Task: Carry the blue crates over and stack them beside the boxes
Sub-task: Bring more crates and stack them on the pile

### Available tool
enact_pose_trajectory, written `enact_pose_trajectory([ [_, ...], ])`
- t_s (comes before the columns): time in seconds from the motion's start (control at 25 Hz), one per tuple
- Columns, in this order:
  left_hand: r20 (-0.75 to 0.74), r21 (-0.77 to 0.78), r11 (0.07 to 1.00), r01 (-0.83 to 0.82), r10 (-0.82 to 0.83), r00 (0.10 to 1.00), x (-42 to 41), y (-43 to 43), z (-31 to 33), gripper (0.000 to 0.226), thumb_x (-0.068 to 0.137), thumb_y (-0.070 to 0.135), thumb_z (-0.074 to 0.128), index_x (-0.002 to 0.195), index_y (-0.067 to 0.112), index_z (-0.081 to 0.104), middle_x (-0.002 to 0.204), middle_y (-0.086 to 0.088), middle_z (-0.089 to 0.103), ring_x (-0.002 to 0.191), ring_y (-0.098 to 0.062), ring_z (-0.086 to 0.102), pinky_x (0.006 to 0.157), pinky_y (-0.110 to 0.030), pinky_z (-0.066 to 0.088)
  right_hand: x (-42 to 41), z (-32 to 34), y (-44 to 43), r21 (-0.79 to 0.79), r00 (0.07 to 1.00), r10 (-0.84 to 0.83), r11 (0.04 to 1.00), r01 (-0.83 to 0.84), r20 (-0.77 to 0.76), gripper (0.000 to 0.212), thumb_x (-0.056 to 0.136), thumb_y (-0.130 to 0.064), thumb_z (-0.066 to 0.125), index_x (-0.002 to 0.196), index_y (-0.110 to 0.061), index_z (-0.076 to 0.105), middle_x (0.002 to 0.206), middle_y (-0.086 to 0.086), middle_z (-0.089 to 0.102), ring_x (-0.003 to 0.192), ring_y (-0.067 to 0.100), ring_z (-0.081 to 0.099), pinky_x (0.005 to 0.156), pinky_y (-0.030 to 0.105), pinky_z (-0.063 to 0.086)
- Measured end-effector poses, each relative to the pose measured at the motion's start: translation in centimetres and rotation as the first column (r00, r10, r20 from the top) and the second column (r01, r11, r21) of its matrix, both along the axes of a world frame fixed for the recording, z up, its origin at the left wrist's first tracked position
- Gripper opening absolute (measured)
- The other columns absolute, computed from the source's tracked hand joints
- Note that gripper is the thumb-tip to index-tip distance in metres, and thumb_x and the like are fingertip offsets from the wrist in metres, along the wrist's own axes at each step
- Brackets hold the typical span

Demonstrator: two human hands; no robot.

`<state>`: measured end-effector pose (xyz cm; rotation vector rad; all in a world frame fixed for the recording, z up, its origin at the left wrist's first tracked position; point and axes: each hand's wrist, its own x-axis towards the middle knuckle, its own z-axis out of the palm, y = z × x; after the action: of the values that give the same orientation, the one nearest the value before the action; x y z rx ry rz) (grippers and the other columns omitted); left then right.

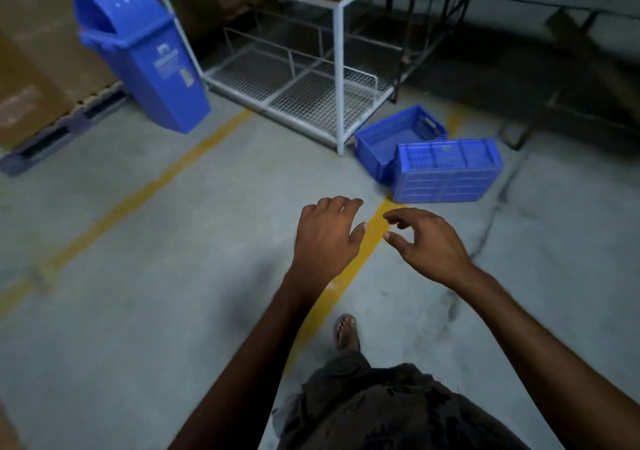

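Two blue plastic crates lie on the concrete floor right of centre. One crate (391, 138) sits upright and empty beside a table leg. The other crate (446, 171) lies tipped on its side in front of it, its ribbed wall facing me. My left hand (325, 236) and my right hand (427, 243) reach forward side by side above a yellow floor line, short of the crates. Both hands hold nothing, with fingers apart and loosely curled. Large cardboard boxes (31, 51) stand on a pallet at the far left.
A blue swing-lid bin (145, 55) leans by the boxes. A white-framed table (341, 69) with a wire-mesh lower shelf stands behind the crates. Dark metal frames fill the upper right. Yellow lines (149, 186) cross the floor. My sandalled foot (346, 332) steps forward.
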<state>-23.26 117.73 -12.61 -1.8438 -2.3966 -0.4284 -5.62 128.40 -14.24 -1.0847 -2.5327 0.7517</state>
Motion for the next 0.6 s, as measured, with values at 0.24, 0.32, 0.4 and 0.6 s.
enact_pose_trajectory([
  [0.24,-0.036,-0.021,0.986,0.164,-0.165,0.986,-3.1,18.7,0.0,0.047,0.090,0.040,0.064,0.132,0.022,0.056,0.122,0.001,0.066,0.115,-0.022,0.060,0.092,-0.039,0.045,-2.0,0.4,15.4,-0.015,0.987,-0.153,0.988,0.154,0.057,0.033,0.089,-0.037,0.068,0.121,-0.031,0.063,0.114,-0.014,0.069,0.099,0.008,0.064,0.084,0.034,0.053],
  [0.32,-0.049,-0.024,0.972,0.234,-0.235,0.971,-3.3,24.3,-0.4,0.050,0.089,0.039,0.067,0.134,0.020,0.055,0.122,-0.001,0.066,0.117,-0.022,0.059,0.094,-0.040,0.044,-1.9,0.2,20.3,-0.016,0.976,-0.203,0.979,0.205,0.072,0.034,0.089,-0.036,0.068,0.122,-0.031,0.063,0.115,-0.012,0.069,0.101,0.011,0.063,0.085,0.035,0.053],
  [0.4,-0.049,-0.050,0.961,0.271,-0.274,0.961,-3.2,29.5,-1.1,0.051,0.088,0.039,0.067,0.135,0.021,0.055,0.123,0.000,0.065,0.118,-0.022,0.058,0.096,-0.039,0.044,-1.5,-0.7,25.3,-0.021,0.968,-0.230,0.972,0.233,0.095,0.036,0.088,-0.037,0.068,0.124,-0.031,0.062,0.116,-0.012,0.068,0.104,0.012,0.063,0.086,0.033,0.053],
  [0.6,0.197,-0.149,0.963,0.224,-0.193,0.961,-1.6,43.8,-5.9,0.048,0.090,0.041,0.062,0.135,0.026,0.055,0.128,0.002,0.063,0.115,-0.024,0.061,0.088,-0.040,0.050,0.6,-4.9,40.5,-0.059,0.963,-0.241,0.967,0.249,0.123,0.038,0.087,-0.034,0.070,0.124,-0.027,0.063,0.118,-0.011,0.069,0.105,0.012,0.063,0.086,0.033,0.053],
])
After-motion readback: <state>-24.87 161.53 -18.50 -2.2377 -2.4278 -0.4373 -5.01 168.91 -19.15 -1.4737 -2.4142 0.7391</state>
